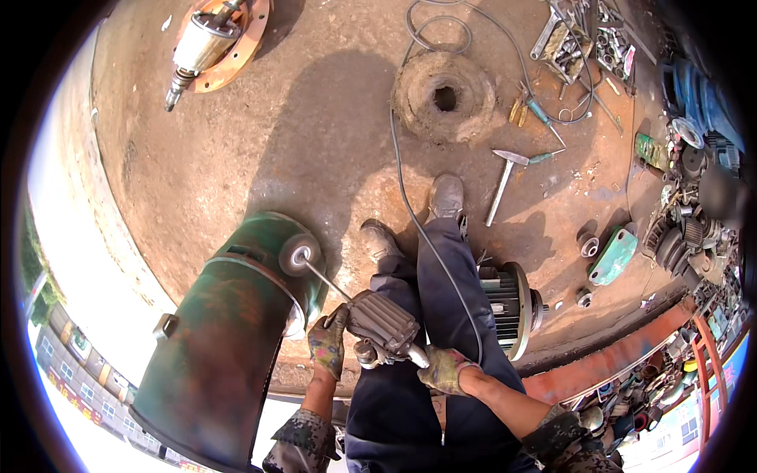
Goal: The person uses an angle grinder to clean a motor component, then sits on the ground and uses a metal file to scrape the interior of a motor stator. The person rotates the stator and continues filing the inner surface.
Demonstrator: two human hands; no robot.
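Across my lap lies a ribbed grey electric grinder (382, 322) with a long thin shaft. On the shaft's far end a round grinding wheel (300, 255) sits at the open end of a large green metal cylinder (217, 339); whether they touch I cannot tell. My left hand (327, 340), in a patterned work glove, is closed around the front of the grinder beside the shaft. The gloved right hand (444, 370) grips its rear end. From near there, a dark cable (430, 236) runs up over my leg and across the ground.
A finned motor part (505, 307) stands right of my legs. Ahead are a ring-shaped mound (444, 96) with a hole, a hammer (503, 183) and a box of wrenches (564, 47). Scrap parts (686, 229) pile up at right. A rotor (206, 43) rests far left.
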